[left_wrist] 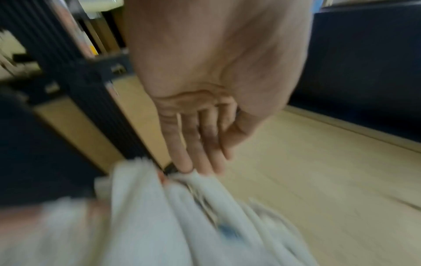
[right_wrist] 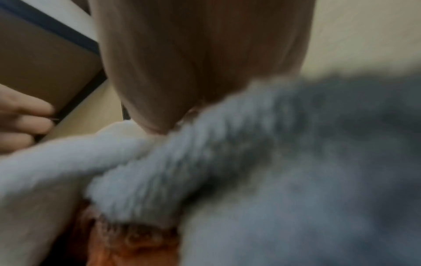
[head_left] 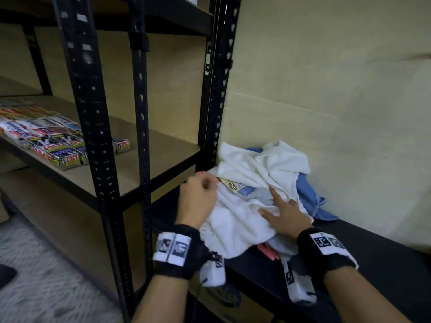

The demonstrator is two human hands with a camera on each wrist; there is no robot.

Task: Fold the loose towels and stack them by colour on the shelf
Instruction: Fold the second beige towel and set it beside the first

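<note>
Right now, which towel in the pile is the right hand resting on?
The white towel at the front of the pile: the right hand lies flat on it, fingers spread. The blue towel lies behind, untouched.

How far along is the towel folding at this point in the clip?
Done: nothing visible; the nearest shelf board holds no folded towels, only toothpaste boxes further left. In hand: the right hand rests flat on a white towel in the crumpled pile, and the left hand is at its edge, grip unclear. Left: all folding and sorting, including the blue towel.
</note>
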